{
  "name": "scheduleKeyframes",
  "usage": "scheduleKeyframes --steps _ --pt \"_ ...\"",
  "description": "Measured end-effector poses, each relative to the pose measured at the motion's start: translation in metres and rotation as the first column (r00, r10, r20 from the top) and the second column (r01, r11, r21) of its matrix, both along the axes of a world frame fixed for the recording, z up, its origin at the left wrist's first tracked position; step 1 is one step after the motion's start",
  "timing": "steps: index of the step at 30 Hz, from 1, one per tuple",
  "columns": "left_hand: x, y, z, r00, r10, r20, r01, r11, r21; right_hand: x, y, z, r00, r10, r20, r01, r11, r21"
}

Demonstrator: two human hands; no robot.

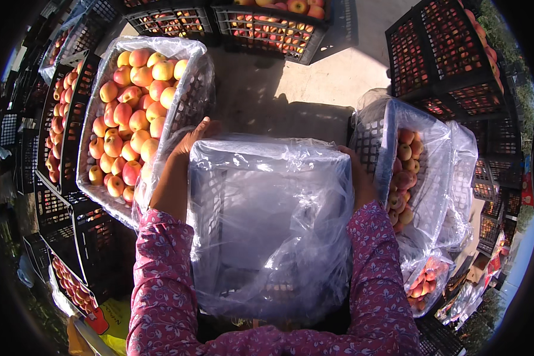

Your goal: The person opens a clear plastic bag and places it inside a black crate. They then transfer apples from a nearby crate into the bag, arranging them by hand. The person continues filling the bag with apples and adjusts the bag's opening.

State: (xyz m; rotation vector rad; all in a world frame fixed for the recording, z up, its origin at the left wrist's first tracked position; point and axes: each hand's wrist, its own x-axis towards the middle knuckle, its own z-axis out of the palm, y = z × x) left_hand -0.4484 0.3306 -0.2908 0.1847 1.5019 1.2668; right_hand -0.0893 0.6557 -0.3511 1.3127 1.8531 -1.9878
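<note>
Before me stands a crate (pixel 267 213) lined with clear plastic film (pixel 293 153) folded over its rim, with no apples visible inside. My left hand (pixel 193 139) is at the crate's far left corner, thumb raised and its other fingers blurred. My right hand (pixel 353 162) lies against the far right corner, its fingers mostly hidden by film and rim. Whether either hand grips the film cannot be made out. Close by my left forearm, a film-lined crate (pixel 89 133) is filled with red and yellow apples (pixel 138 120).
To the right, another film-lined crate (pixel 389 133) holds apples (pixel 402 178) partly under loose film. Black crates of apples stand at the back (pixel 267 31), the far right (pixel 445 58) and the left (pixel 66 120). Concrete floor (pixel 325 80) shows between them. A yellow bag (pixel 118 320) lies lower left.
</note>
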Motion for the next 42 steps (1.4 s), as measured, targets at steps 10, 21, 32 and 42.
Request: scheduleKeyframes --steps 10,21,32,42 --pt "0.125 -0.170 -0.103 0.945 -0.223 -0.240 0.055 0.831 -0.554 0.070 -0.110 -0.031 0.954 -0.001 0.299 -0.012 0.999 0.042" --pt "0.180 -0.211 0.035 0.533 -0.038 -0.846 -0.396 0.872 -0.288 0.156 -0.218 0.063 0.937 -0.019 0.349 -0.041 0.986 0.164" --pt "0.315 -0.178 0.151 0.135 -0.935 -0.327 0.722 0.320 -0.614 0.198 -0.215 0.155 0.889 0.063 0.454 -0.154 0.974 0.166" --pt "0.420 -0.280 0.145 -0.063 -0.976 -0.209 0.770 0.086 -0.633 0.222 -0.217 0.120 0.542 0.340 0.768 -0.612 0.786 0.084"
